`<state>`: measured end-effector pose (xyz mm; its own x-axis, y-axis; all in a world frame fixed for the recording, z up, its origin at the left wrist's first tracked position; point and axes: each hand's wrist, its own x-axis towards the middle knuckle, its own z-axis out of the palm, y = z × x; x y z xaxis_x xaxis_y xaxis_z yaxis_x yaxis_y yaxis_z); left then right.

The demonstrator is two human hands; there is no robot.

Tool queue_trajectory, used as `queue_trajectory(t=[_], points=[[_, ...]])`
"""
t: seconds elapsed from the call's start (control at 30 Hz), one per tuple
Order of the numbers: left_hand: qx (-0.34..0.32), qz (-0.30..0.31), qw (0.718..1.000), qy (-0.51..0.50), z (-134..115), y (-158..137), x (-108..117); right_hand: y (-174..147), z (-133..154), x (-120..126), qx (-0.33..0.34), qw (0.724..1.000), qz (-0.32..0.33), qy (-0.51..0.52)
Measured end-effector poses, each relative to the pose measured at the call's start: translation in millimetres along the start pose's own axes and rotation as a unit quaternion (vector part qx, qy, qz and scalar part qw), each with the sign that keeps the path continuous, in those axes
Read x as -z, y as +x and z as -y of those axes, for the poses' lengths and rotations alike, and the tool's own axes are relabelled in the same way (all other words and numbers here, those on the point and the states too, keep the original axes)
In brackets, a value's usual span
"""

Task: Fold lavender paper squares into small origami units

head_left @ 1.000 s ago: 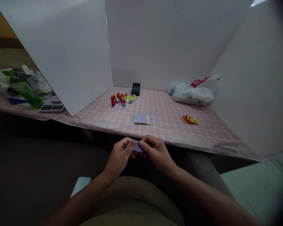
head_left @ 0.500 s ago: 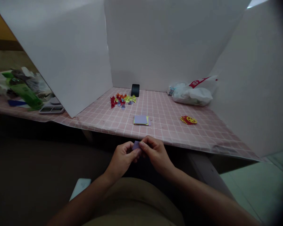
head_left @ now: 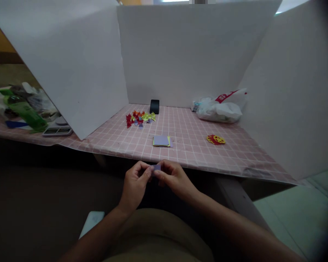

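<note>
A small piece of purple paper point(head_left: 156, 167) is pinched between both hands just in front of the table edge. My left hand point(head_left: 136, 179) is closed on its left side, thumb on top. From the right, my right hand point(head_left: 173, 176) grips it with thumb and bent fingers. Part of the paper is hidden behind the fingertips. Straight ahead on the table lies a stack of square paper sheets point(head_left: 161, 141), purple on top with yellow beneath. Farther back sits a cluster of small folded paper pieces point(head_left: 139, 118) in red, orange, yellow and purple.
Red and yellow cutout shapes point(head_left: 215, 139) lie at the right. Behind them rests a white plastic bag point(head_left: 220, 110). A black object point(head_left: 154, 106) stands at the back. White panels point(head_left: 186, 54) enclose the table. A scale point(head_left: 57, 131) and green bottle point(head_left: 27, 112) are at far left.
Both hands have shifted slightly left, and their grip on the purple paper has changed, the left thumb now higher. The camera view has tilted up a little.
</note>
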<state>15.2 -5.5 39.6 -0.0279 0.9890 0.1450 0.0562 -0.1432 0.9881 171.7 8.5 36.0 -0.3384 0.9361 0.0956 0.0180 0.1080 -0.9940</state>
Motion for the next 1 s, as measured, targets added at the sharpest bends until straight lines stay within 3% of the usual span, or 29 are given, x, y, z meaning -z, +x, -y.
queue_trajectory(t=[0.17, 0.3, 0.43, 0.7, 1.0], points=[[0.012, -0.011, 1.0, -0.014, 1, -3, -1, 0, -3, 2, 0.041, 0.997, -0.005, -0.061], [0.017, 0.023, 0.999, -0.017, 0, -3, 4, -1, -2, 5, 0.078, 0.991, -0.027, -0.109], [0.03, 0.052, 0.998, -0.031, -1, -2, 8, -1, 1, 8, 0.081, 0.987, -0.002, -0.136], [0.008, 0.004, 0.999, 0.043, 0, -5, 5, -1, -1, 3, 0.028, 0.999, 0.022, -0.025], [-0.024, 0.034, 0.997, 0.061, 1, -5, 8, -3, -4, 2, 0.069, 0.992, -0.021, -0.098]])
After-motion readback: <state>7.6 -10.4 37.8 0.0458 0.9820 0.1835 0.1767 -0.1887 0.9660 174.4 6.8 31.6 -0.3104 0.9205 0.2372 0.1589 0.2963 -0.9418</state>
